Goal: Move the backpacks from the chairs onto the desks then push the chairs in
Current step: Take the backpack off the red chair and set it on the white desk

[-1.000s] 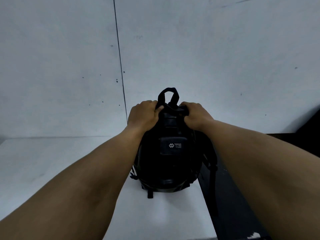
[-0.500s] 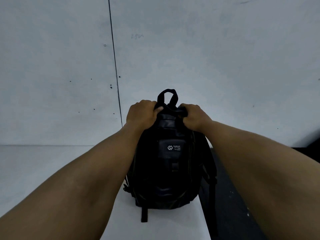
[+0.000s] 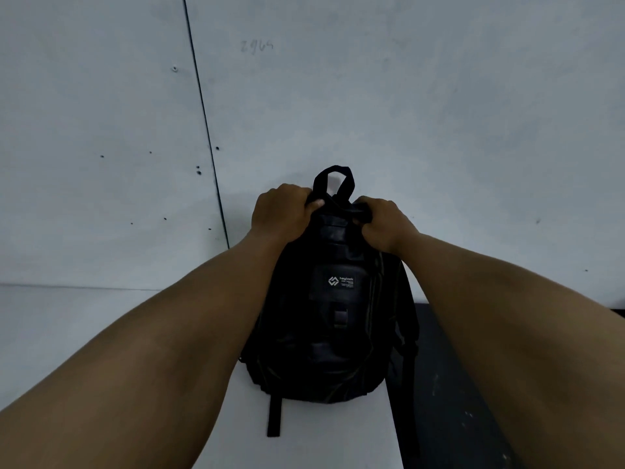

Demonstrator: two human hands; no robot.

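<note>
A black backpack with a small white logo patch stands upright on the white desk, near the desk's right edge and close to the wall. My left hand grips its top left corner. My right hand grips its top right corner. The carry loop sticks up between my two hands. One strap hangs down over the desk toward me, and a shoulder strap drops off the right edge. No chair is in view.
A pale wall with a vertical seam rises right behind the desk. To the right of the desk edge lies a dark floor gap.
The backpack has settled lower and nearer to me on the desk, with more of its front and bottom strap showing. Both hands keep the same grip on its top.
</note>
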